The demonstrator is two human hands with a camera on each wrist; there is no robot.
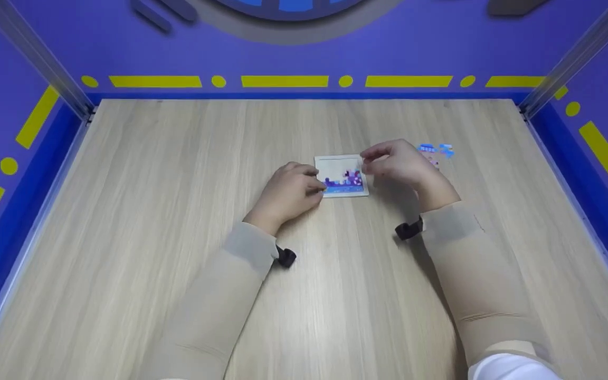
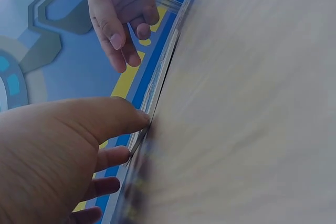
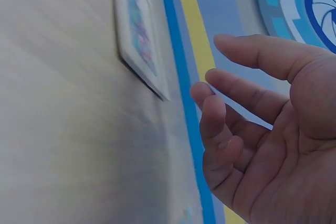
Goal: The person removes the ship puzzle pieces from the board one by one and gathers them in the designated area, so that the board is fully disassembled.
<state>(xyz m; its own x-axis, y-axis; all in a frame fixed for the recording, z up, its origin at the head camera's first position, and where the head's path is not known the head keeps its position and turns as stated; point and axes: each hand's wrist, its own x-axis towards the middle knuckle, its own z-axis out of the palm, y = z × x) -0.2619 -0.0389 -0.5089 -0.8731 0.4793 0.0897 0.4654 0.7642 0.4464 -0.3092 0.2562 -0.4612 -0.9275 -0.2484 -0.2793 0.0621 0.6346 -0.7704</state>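
Note:
A small square jigsaw puzzle board (image 1: 338, 166) with a pale raised rim lies on the table; blue, purple and pink pieces fill its bottom and lower right, while the upper left shows bare. My left hand (image 1: 293, 192) rests at the board's left side, fingertips on the rim and thumb by the lower left corner. In the left wrist view the left thumb (image 2: 118, 119) extends to the board's thin edge. Over the right rim hovers my right hand (image 1: 401, 164), fingers loosely bent. The right wrist view shows a gap between right thumb and fingers (image 3: 247, 95), with nothing held.
Several loose jigsaw pieces (image 1: 446, 150) lie right of the board, partly hidden behind the right hand. Wood-grain table (image 1: 203, 158) surrounds the board. Blue panels with yellow dashes (image 1: 284, 81) wall in the back and both sides. Each wrist carries a small black camera (image 1: 286, 257).

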